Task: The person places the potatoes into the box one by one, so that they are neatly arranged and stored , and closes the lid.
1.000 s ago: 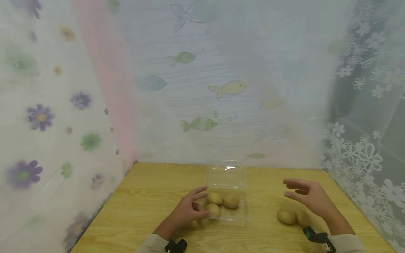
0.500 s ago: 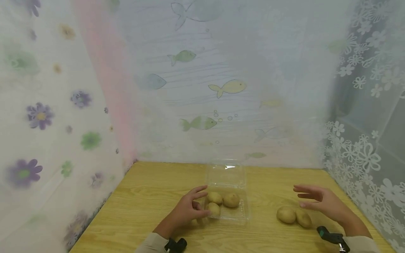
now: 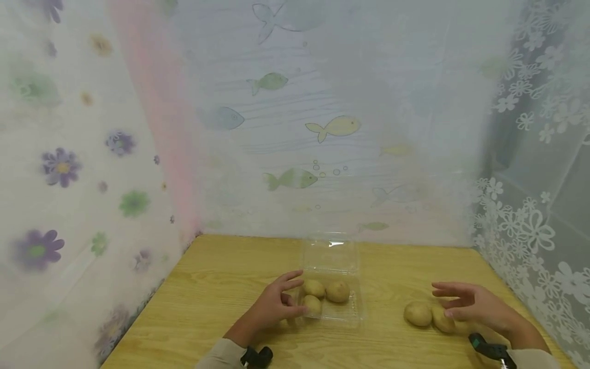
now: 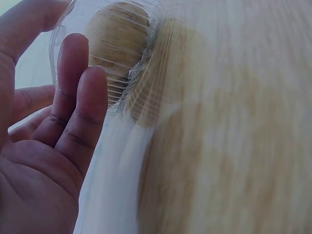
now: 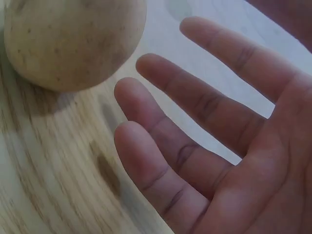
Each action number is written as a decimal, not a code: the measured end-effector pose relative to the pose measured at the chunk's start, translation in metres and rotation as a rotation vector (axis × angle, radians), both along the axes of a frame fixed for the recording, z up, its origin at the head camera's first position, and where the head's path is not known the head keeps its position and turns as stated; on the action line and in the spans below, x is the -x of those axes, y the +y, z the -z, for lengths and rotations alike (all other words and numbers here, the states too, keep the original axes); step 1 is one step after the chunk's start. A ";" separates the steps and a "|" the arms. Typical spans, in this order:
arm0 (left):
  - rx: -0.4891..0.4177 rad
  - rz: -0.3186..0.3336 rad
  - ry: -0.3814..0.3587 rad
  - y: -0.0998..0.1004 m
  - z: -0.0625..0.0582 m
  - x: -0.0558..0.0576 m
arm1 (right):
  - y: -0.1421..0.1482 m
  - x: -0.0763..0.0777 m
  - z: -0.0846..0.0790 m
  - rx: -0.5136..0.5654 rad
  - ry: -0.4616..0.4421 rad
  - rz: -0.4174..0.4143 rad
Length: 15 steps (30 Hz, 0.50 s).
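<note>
While your relaxed left hand (image 3: 273, 308) touches the box (image 3: 340, 313), likely steadying it, your empty right hand (image 3: 481, 310) hovers by potatoes (image 3: 418, 313).

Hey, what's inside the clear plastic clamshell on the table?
Three potatoes sit inside the clear plastic clamshell, two toward its left and one toward its right. The left hand covers part of its left side, so that stretch cannot be seen.

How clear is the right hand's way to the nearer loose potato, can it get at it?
Probably yes: the open right hand is beside the nearer potato with nothing visible between them; the other loose potato sits on the side away from the hand.
</note>
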<state>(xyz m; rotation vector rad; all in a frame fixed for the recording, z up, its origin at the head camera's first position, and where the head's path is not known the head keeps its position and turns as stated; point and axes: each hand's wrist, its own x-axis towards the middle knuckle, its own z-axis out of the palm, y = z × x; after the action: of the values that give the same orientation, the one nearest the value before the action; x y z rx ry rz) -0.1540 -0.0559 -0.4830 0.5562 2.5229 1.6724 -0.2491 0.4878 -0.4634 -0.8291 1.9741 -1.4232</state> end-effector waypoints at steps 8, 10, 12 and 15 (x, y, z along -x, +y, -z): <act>-0.001 -0.004 -0.002 0.001 -0.002 -0.002 | 0.004 0.001 0.004 -0.032 -0.032 -0.020; -0.001 -0.008 -0.006 0.001 -0.002 -0.003 | 0.005 0.001 0.005 -0.026 -0.044 -0.037; 0.000 -0.010 -0.005 0.002 -0.003 -0.003 | 0.005 0.000 0.006 -0.022 -0.052 -0.047; -0.002 -0.009 -0.003 0.002 -0.004 -0.003 | 0.006 0.001 0.007 -0.004 -0.063 -0.067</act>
<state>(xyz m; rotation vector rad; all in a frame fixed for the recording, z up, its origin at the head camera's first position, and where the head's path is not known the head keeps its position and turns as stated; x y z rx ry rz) -0.1509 -0.0538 -0.4793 0.5433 2.5260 1.6772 -0.2498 0.4936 -0.4704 -0.8305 1.8846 -1.3895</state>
